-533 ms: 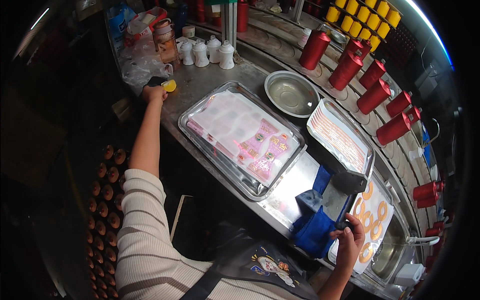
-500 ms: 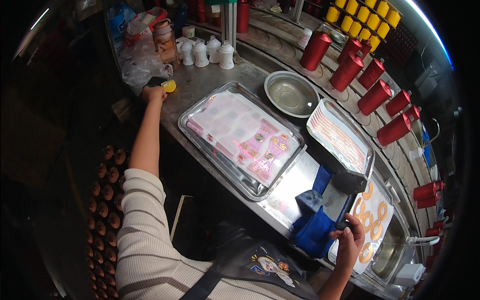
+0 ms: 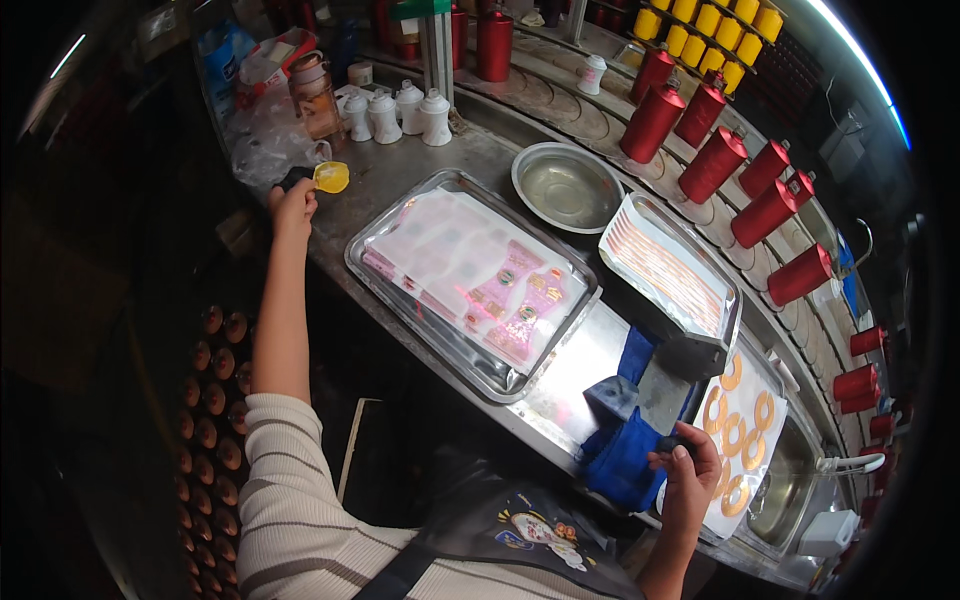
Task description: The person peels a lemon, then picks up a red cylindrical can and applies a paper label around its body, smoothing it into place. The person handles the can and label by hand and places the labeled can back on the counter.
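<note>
Labels (image 3: pixel 513 335) bear gold print (image 3: pixel 488 302); left grip (image 3: pixel 293 207) holds yellow object (image 3: pixel 332 178), right grip (image 3: pixel 690 470) pinches dark piece (image 3: pixel 671 444).

Your metal worktop (image 3: pixel 385 165) borders a curved conveyor (image 3: pixel 545 105); a tube light (image 3: pixel 866 62) glows upper right in the dim room.

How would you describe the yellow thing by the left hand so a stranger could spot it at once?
Find the long metal worktop and go to its far-left end, where a crumpled clear plastic bag lies near some white bottles. By the bag's near edge, beside the left hand, is a small rounded yellow piece. Its bright yellow sets it apart from bag and bottles.
</note>
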Tool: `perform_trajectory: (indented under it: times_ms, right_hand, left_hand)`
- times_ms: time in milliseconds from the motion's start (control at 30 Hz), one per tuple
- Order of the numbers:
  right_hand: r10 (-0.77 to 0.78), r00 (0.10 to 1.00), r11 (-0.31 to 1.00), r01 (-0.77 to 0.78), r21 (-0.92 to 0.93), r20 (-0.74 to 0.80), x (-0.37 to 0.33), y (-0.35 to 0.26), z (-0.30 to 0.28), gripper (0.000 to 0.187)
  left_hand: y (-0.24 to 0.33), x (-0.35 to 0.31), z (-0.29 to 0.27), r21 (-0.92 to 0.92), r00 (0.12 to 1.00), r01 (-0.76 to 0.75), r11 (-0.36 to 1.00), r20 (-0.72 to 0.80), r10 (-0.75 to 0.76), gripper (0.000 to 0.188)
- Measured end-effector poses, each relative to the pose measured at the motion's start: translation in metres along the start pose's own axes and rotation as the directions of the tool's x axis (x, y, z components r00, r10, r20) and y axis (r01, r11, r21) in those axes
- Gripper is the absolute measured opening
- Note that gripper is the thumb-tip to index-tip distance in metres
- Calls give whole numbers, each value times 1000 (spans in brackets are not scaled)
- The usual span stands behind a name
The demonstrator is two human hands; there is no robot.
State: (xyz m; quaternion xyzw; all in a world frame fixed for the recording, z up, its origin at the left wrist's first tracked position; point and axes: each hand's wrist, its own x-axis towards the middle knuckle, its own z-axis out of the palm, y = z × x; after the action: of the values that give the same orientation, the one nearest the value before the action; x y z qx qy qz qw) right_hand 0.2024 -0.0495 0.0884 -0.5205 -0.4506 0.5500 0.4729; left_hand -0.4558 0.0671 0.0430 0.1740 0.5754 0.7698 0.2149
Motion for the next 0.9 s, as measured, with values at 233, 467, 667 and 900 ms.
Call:
perform_trajectory:
  times_ms: [233,467,667,900]
  right_hand:
    - [-5,942,992,-36,117,335,4,-10,81,37]
    - [-112,941,921,-23,390,319,3,4,101,47]
    - [-140,968,835,4,550,207,-10,16,75,49]
    - [-133,964,772,-43,634,228,-16,10,59,41]
  left_hand:
    - [44,-212,75,-199,785,543,816,466,-409,15]
    - [37,-359,119,4,442,795,606,680,-584,11]
    - [41,-404,126,49,426,728,684,749,-507,19]
    - [50,-423,128,110,385,635,764,813,-437,32]
